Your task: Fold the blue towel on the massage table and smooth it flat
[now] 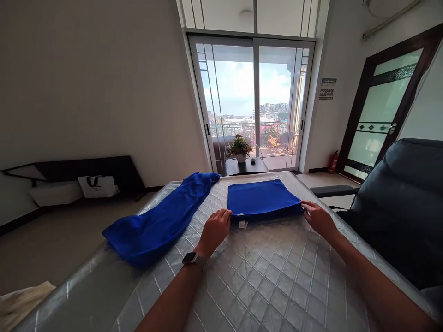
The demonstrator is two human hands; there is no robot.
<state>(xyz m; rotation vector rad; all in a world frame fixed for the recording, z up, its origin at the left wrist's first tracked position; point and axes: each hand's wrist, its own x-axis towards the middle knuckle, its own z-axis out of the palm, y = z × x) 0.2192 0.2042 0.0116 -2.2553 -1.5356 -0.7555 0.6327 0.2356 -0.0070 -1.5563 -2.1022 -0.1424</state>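
Note:
A folded blue cloth (261, 197) lies near the far end of the plastic-covered mattress (266, 276), its near edge lifted slightly. My left hand (215, 230), with a watch on the wrist, has its fingers closed on the near left corner. At the near right corner, my right hand (319, 218) pinches the edge between thumb and fingers. A small white label (243, 224) hangs from the near edge, close to my left hand. Left of it a second blue cloth (159, 226) is spread loosely and rumpled along the mattress's left side.
Beyond the mattress, a flower pot (241, 157) stands on a small dark table (245, 168) before sliding glass doors. A black chair (398, 198) flanks the right side. Against the left wall are a dark folded frame (100, 167) and a white bag (99, 186).

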